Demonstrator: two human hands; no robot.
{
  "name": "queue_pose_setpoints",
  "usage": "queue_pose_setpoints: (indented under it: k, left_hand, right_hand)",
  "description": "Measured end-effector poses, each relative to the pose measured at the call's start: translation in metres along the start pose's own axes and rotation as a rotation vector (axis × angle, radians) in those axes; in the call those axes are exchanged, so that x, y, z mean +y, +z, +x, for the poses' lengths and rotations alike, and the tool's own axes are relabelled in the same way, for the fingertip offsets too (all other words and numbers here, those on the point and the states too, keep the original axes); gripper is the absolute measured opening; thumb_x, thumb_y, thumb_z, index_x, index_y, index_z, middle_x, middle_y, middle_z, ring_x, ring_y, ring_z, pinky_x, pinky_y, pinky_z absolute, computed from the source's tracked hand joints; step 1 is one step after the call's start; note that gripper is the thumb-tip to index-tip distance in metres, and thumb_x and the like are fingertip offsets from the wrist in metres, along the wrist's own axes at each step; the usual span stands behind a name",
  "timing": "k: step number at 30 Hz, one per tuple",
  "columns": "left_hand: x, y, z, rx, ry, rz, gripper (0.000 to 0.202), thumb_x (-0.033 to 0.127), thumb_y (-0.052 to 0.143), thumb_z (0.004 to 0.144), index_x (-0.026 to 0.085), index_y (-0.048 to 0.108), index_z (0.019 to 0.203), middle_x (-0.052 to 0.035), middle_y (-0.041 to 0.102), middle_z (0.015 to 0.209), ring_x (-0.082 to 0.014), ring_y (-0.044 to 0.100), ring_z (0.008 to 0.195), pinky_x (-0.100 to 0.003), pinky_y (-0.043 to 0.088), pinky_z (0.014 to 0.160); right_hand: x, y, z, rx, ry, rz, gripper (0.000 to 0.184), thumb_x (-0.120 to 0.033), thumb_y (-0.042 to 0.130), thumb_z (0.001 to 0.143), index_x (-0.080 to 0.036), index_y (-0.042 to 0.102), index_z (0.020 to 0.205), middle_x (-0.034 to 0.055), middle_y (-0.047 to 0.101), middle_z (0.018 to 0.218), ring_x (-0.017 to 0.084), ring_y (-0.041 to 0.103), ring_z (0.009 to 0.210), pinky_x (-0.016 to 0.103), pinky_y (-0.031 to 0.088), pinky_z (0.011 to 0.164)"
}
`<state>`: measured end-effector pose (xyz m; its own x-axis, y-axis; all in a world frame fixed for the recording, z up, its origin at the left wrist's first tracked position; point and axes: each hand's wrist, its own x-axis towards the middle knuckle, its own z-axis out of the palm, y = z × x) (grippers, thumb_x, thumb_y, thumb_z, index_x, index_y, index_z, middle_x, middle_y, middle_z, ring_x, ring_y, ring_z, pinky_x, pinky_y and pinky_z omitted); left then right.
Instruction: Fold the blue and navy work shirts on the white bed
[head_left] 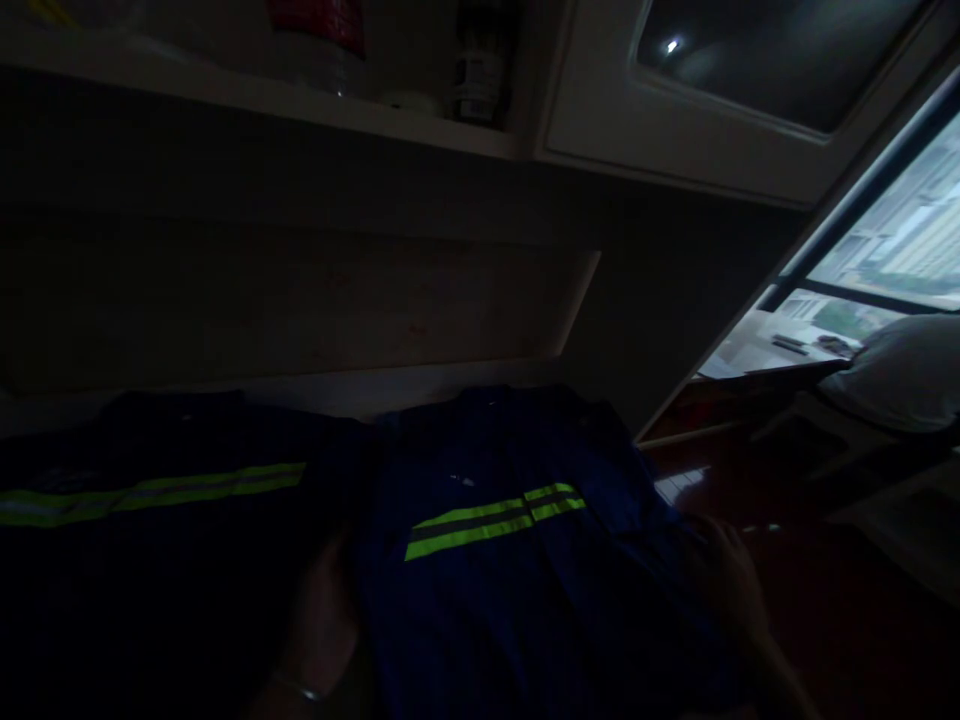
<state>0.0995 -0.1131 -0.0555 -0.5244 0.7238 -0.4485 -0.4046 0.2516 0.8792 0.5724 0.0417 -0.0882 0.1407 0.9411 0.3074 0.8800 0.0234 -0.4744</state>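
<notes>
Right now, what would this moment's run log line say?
left hand: between left shirt and right shirt | right hand: at right shirt's edge | grip: too dark

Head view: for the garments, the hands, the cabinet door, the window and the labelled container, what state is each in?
Blue garment: spread out, striped side up.
Dark garment: spread out, striped side up.
Left hand: between the garments, blurred; grip unclear.
Right hand: at the blue garment's outer side; grip unclear.
Cabinet door: shut.
Window: daylight beyond; open or shut unclear.
Labelled container: upright.
</notes>
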Motion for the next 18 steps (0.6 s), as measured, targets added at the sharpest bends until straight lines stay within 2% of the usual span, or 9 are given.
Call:
queue_pose_setpoints:
  k: [2, 4, 6, 9, 11, 13, 16, 18]
  left_hand:
    - [0.01, -0.003, -0.001, 0.052, -0.16, -0.186, 0.044, 0.048, 0.045, 0.084, 0.022, 0.06, 0.116, -0.0068, 0.074, 0.107, -0.0272, 0.07, 0.095, -0.047, 0.057, 0.085]
    - [0.014, -0.003, 0.0, 0.084, -0.236, -0.258, 0.047, 0.053, 0.051, 0.082, 0.023, 0.062, 0.116, -0.0066, 0.074, 0.106, -0.0278, 0.071, 0.094, -0.047, 0.057, 0.083]
    - [0.015, -0.003, 0.003, 0.089, -0.233, -0.245, 0.05, 0.057, 0.05, 0.082, 0.024, 0.061, 0.119, -0.0071, 0.073, 0.11, -0.0283, 0.07, 0.098, -0.048, 0.057, 0.084]
    - [0.014, -0.002, 0.011, 0.064, -0.253, -0.153, 0.045, 0.054, 0.053, 0.083, 0.026, 0.062, 0.117, -0.0068, 0.073, 0.114, -0.0267, 0.068, 0.106, -0.045, 0.056, 0.088]
    - [0.013, -0.001, 0.018, -0.01, -0.295, -0.058, 0.041, 0.05, 0.063, 0.078, 0.024, 0.067, 0.109, -0.0076, 0.074, 0.109, -0.0269, 0.068, 0.105, -0.043, 0.056, 0.089]
    - [0.013, 0.003, 0.026, -0.106, -0.278, 0.081, 0.037, 0.045, 0.074, 0.068, 0.022, 0.071, 0.097, -0.0083, 0.076, 0.101, -0.0283, 0.07, 0.098, -0.043, 0.056, 0.088]
    - [0.013, 0.008, 0.034, -0.22, -0.133, 0.323, 0.033, 0.038, 0.079, 0.061, 0.022, 0.074, 0.089, -0.0074, 0.076, 0.097, -0.0289, 0.07, 0.093, -0.043, 0.055, 0.087]
    - [0.016, 0.011, 0.032, -0.242, -0.05, 0.423, 0.031, 0.033, 0.076, 0.06, 0.022, 0.075, 0.09, -0.0056, 0.076, 0.098, -0.0285, 0.069, 0.095, -0.041, 0.055, 0.084]
  right_hand:
    - [-0.04, 0.025, 0.041, -0.029, -0.086, 0.026, 0.049, -0.053, 0.043, 0.08, -0.021, 0.061, 0.113, 0.014, 0.058, 0.121, 0.03, 0.057, 0.11, 0.046, 0.047, 0.096]
    - [-0.072, 0.048, 0.083, -0.075, -0.146, 0.006, 0.048, -0.047, 0.046, 0.083, -0.018, 0.06, 0.118, 0.0146, 0.057, 0.122, 0.028, 0.055, 0.114, 0.043, 0.044, 0.101]
    - [-0.094, 0.064, 0.123, -0.125, -0.112, -0.062, 0.049, -0.044, 0.049, 0.085, -0.014, 0.059, 0.123, 0.0171, 0.057, 0.124, 0.03, 0.052, 0.119, 0.042, 0.041, 0.103]
    - [-0.112, 0.076, 0.168, -0.227, 0.024, -0.173, 0.056, -0.047, 0.05, 0.088, -0.011, 0.054, 0.131, 0.0217, 0.057, 0.128, 0.033, 0.055, 0.118, 0.044, 0.044, 0.097]
    - [-0.12, 0.082, 0.185, -0.312, 0.093, -0.246, 0.06, -0.048, 0.053, 0.087, -0.009, 0.052, 0.133, 0.0244, 0.059, 0.124, 0.034, 0.059, 0.113, 0.044, 0.048, 0.09]
    - [-0.126, 0.088, 0.193, -0.376, 0.148, -0.317, 0.056, -0.043, 0.057, 0.086, -0.007, 0.056, 0.13, 0.0269, 0.063, 0.117, 0.035, 0.063, 0.107, 0.043, 0.05, 0.082]
    - [-0.133, 0.096, 0.194, -0.423, 0.17, -0.376, 0.042, -0.035, 0.054, 0.087, -0.008, 0.067, 0.117, 0.0285, 0.065, 0.112, 0.038, 0.064, 0.104, 0.044, 0.05, 0.076]
    - [-0.134, 0.095, 0.193, -0.418, 0.11, -0.389, 0.041, -0.036, 0.05, 0.089, -0.009, 0.07, 0.113, 0.0284, 0.065, 0.113, 0.04, 0.064, 0.104, 0.046, 0.049, 0.076]
